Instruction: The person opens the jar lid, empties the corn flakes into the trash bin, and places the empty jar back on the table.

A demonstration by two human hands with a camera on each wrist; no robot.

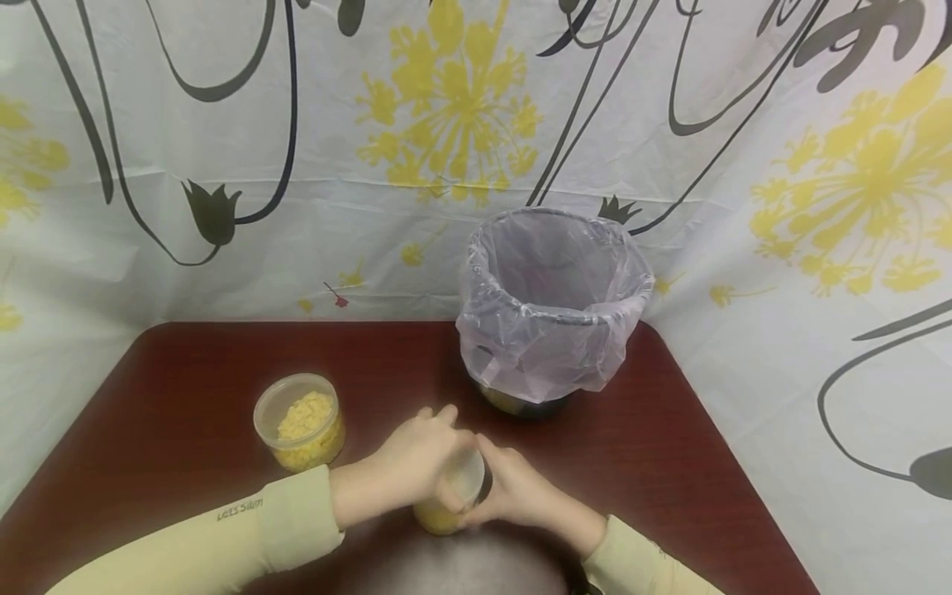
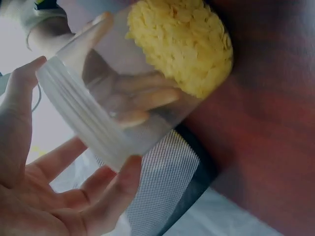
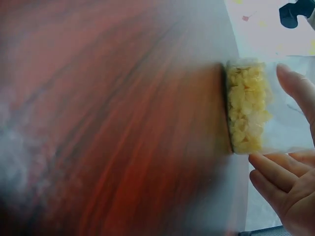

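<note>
A clear plastic jar (image 2: 162, 128) with small yellow flake-like pieces (image 2: 182, 44) heaped in its bottom stands on the table between my hands. My left hand (image 1: 420, 454) spans its translucent ribbed top (image 2: 83, 118), thumb on one side and fingertips on the other. Around the jar's side, my right hand (image 1: 516, 487) holds it, thumb and fingers on opposite sides of the wall; its fingers show through the plastic in the left wrist view. Beyond my left forearm sits a second clear tub (image 1: 268, 417), its mouth uncovered, holding similar yellow pieces (image 1: 305, 421).
A mesh bin (image 1: 513, 405) lined with a translucent pinkish bag (image 1: 535, 355) stands at the back right of the dark red table (image 1: 394, 364). Behind and beside the table hangs a white sheet (image 1: 312, 248) printed with flowers.
</note>
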